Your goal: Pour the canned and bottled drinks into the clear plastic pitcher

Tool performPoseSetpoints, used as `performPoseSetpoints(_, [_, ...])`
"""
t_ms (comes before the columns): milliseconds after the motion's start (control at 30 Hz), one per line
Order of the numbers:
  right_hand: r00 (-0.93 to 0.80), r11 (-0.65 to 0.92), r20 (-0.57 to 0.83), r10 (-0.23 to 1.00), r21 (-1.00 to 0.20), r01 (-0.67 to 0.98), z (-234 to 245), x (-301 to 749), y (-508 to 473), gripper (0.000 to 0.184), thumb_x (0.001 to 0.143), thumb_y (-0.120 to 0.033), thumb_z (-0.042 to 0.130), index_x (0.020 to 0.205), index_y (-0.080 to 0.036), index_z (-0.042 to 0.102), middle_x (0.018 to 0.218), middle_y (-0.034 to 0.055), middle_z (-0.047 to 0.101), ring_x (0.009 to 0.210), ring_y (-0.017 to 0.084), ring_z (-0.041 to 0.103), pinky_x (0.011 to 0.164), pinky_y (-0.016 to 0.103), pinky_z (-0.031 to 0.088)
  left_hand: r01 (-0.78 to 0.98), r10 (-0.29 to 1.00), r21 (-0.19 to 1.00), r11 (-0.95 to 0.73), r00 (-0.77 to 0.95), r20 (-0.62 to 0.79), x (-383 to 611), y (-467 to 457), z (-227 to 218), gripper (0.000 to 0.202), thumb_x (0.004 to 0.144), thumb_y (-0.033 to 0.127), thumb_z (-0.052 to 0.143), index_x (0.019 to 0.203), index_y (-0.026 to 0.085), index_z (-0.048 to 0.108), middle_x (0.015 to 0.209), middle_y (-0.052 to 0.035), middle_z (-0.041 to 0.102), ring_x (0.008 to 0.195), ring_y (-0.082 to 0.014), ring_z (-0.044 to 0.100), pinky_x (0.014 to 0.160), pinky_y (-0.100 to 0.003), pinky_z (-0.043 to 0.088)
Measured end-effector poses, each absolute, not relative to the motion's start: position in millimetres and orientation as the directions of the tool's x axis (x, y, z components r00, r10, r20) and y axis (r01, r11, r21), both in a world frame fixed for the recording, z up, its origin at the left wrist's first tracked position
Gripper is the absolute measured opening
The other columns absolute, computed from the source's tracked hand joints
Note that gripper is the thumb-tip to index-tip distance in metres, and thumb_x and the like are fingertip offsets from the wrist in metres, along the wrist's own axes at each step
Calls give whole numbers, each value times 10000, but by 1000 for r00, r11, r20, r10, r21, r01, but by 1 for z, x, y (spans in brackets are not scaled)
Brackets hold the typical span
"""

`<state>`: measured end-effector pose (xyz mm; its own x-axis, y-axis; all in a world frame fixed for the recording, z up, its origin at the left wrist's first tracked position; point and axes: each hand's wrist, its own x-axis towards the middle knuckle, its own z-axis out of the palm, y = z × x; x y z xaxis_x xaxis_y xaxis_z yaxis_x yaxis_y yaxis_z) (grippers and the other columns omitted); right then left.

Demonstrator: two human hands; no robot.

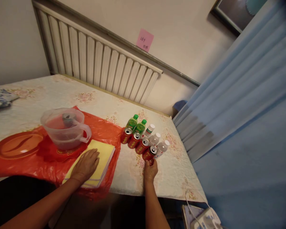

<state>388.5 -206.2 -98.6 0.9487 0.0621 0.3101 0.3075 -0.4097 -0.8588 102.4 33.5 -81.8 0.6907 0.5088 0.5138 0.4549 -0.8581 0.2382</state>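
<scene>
My left hand (85, 166) lies flat, palm down, on a folded yellow cloth (105, 151). My right hand (150, 171) has its thumb and fingers at the base of the nearest red drink can (148, 155), the right end of a row. Its fingers are partly hidden by the grip. More opened red cans (134, 141) stand upright beside it in a slanting line. Just behind them are two green-capped bottles (140, 128) and several clear bottles with white caps (154, 139).
A translucent plastic jug (62, 135) with a handle stands on a red plastic sheet (102, 124), beside an orange lid or plate (19, 145). A flowered cloth (126, 178) covers the table. A radiator (97, 60) is behind, a blue curtain (240, 127) at right, and a white cable (188, 203) near the corner.
</scene>
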Motion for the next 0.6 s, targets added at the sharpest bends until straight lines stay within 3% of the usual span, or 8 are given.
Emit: performPoseSetpoints(600, [950, -421, 306, 62, -855, 303, -101, 390, -206, 454, 723, -417, 620, 1056, -117, 690, 928, 134, 750, 800, 275, 689, 770, 359, 512, 468, 520, 237, -851, 691, 502, 103, 32, -79, 338, 952, 304, 436, 1138, 155, 676, 1281, -183, 675, 1218, -324, 605, 1086, -506, 450])
